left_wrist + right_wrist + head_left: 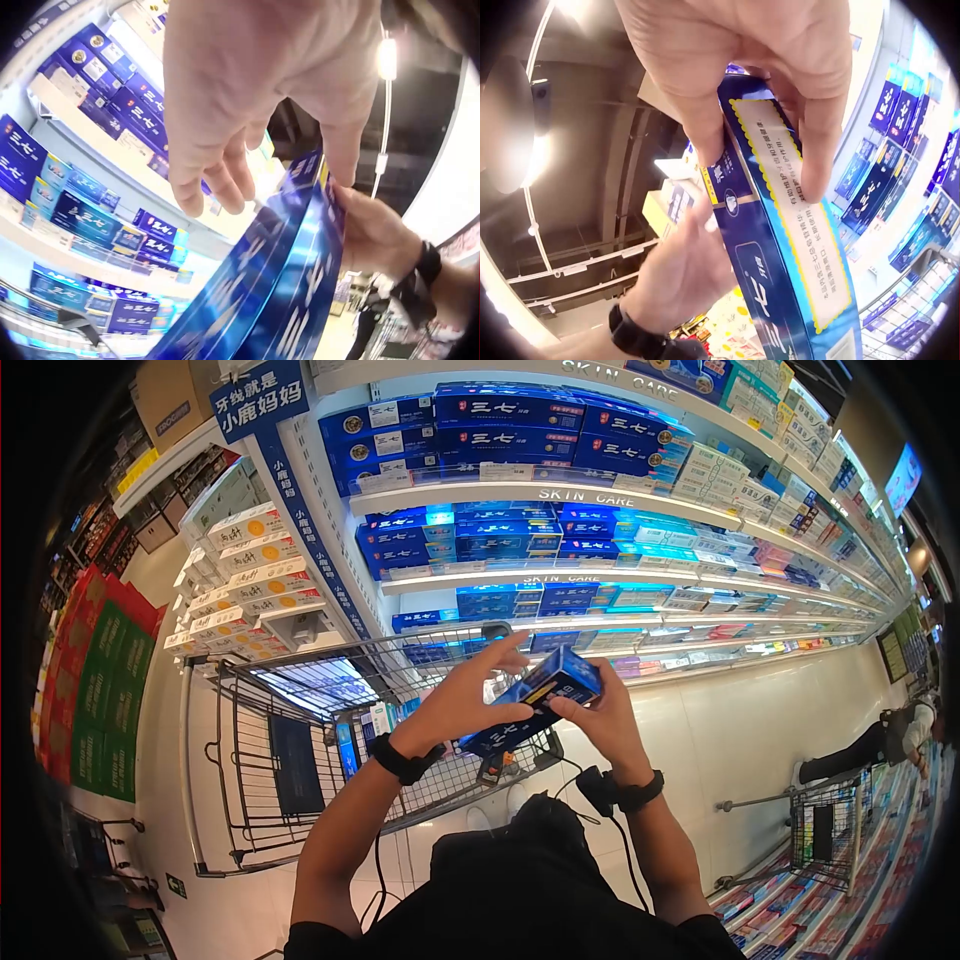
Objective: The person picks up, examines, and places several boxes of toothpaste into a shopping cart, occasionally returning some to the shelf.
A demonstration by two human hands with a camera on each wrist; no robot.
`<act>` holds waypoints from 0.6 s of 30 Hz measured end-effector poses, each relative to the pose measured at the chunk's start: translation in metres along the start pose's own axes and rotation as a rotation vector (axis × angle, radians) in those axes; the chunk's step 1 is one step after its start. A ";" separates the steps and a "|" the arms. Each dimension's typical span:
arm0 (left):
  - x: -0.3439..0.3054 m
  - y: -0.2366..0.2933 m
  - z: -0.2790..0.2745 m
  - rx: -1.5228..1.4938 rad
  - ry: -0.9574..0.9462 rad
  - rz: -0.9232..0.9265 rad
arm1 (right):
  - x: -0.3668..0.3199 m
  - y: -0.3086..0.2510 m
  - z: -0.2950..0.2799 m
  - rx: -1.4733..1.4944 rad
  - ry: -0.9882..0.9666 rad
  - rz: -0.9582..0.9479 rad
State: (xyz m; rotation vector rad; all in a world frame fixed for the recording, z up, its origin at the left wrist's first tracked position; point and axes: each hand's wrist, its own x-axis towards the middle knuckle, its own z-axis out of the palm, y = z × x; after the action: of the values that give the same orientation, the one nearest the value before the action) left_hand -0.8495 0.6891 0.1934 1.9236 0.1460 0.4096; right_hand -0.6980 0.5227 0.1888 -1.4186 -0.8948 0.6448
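Note:
A long blue toothpaste-style box [520, 710] with white lettering is held tilted above a shopping cart. My right hand [612, 725] grips its upper right end; in the right wrist view, the right hand [742, 67] has thumb and fingers on opposite sides of the box [780, 225], beside a pale text panel. At the box's left, my left hand [465, 695] has its fingers spread, the thumb against or very near the box. The left wrist view shows this left hand [262, 90] with fingers extended above the glossy box [277, 262], not wrapped round it.
Ahead, shelves [440, 495] carry stacked blue boxes. The wire cart [270, 760] stands at left and below the hands, with some packages inside. White cartons [250, 565] are stacked at left. Another cart [825, 835] and a person [870, 745] are at right.

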 end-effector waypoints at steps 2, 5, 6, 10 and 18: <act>-0.004 -0.017 -0.002 0.140 -0.030 -0.048 | 0.004 0.000 -0.020 0.040 0.076 0.003; -0.003 -0.027 -0.008 0.212 -0.041 -0.127 | 0.018 0.004 -0.046 0.187 0.107 0.002; 0.002 -0.028 -0.010 0.216 -0.036 -0.140 | 0.023 0.007 -0.051 0.228 0.105 0.002; 0.025 -0.035 -0.012 0.204 0.005 -0.164 | 0.051 0.026 -0.064 0.430 0.084 0.020; 0.108 -0.045 -0.039 0.619 0.180 0.003 | 0.154 0.046 -0.134 -0.131 -0.108 0.041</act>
State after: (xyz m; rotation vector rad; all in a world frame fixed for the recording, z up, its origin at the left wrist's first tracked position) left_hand -0.7585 0.7722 0.1876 2.4896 0.4278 0.5873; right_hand -0.4978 0.5805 0.1734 -1.5332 -1.0105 0.7099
